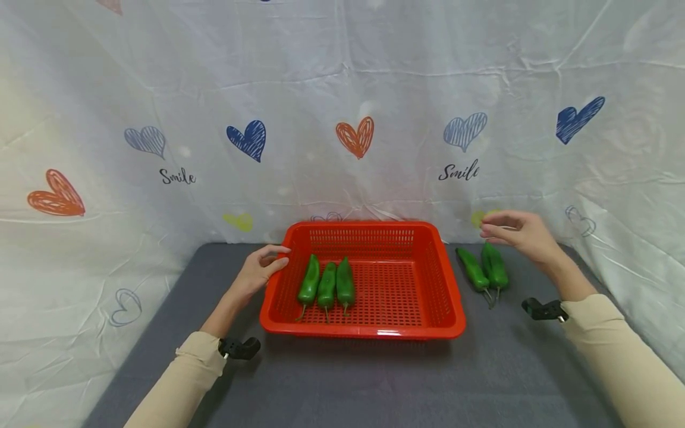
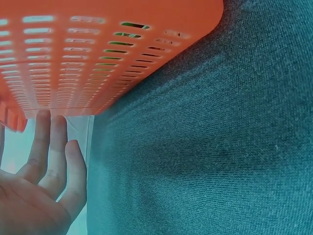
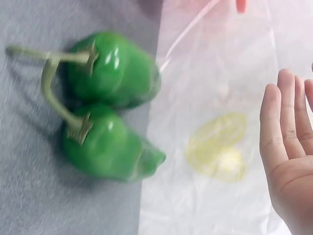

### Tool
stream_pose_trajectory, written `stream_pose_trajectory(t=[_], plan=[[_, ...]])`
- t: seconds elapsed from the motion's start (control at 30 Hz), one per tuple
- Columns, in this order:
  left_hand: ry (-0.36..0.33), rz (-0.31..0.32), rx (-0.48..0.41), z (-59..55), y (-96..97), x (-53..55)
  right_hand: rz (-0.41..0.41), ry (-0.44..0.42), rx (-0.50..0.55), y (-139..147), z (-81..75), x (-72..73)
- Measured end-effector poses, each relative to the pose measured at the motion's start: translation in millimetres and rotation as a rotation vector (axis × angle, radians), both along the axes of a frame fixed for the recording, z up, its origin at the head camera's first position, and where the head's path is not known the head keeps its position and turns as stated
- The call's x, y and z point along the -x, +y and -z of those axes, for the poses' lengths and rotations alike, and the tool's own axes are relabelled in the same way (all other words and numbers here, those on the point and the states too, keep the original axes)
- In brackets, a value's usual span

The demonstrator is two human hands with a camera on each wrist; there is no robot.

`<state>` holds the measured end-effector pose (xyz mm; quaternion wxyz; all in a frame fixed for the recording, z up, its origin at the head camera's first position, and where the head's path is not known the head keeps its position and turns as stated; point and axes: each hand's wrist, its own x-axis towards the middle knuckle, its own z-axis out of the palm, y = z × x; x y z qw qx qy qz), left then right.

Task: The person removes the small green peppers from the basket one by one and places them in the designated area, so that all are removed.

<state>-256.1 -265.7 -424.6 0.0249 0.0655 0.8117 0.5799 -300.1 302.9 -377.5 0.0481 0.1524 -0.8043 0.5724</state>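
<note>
A red plastic basket (image 1: 369, 333) with slotted walls stands on the table. Inside it, on the left half, lie three green chili peppers (image 1: 327, 288) side by side, stems toward me. My left hand (image 1: 259, 270) is at the basket's left rim, its fingertips right at the edge; the left wrist view shows these fingers (image 2: 41, 142) loosely extended beside the slotted wall. Right of the basket lie two more green peppers (image 3: 115, 142), close together with stems crossing. Over their far ends hovers my right hand (image 1: 519, 232), fingers (image 3: 271, 117) fairly straight and holding nothing.
Dark grey cloth covers the table (image 1: 364, 386). Directly behind it hangs a white curtain (image 1: 342, 190) printed with hearts and "Smile", which also runs along the left and right sides. Black wrist cameras sit on both forearms.
</note>
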Motion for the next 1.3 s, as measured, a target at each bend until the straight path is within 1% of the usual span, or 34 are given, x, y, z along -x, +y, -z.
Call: stream_pose_trajectory(t=[0.1,0.23,0.33,0.5,0.77,0.9,1.17,1.3], plan=[[0.0,0.001,0.001,0.6,-0.1,-0.1,-0.024,-0.005,0.004,-6.8,-3.1,-1.6],[0.006,-0.001,0.009,2.0,-0.1,-0.3,-0.059,-0.005,-0.041,-13.9,-5.7,-0.8],[0.009,-0.004,0.013,3.2,-0.3,-0.6,-0.084,-0.021,-0.068,-19.6,-7.1,0.4],[0.01,-0.001,0.005,4.7,-0.8,-0.6,-0.116,-0.058,-0.059,-31.3,-10.7,2.6],[0.02,-0.002,0.019,5.0,-0.1,0.0,-0.122,-0.078,-0.049,-56.9,-18.2,7.7],[0.022,-0.002,0.02,4.2,0.0,-0.5,-0.141,-0.074,-0.043,-70.1,-22.0,10.5],[0.016,0.002,0.018,1.0,0.2,-0.7,-0.231,-0.034,-0.083,-93.6,-29.0,14.8],[0.01,0.002,0.013,-0.3,0.4,0.1,-0.251,-0.04,-0.086,-105.1,-34.6,15.5]])
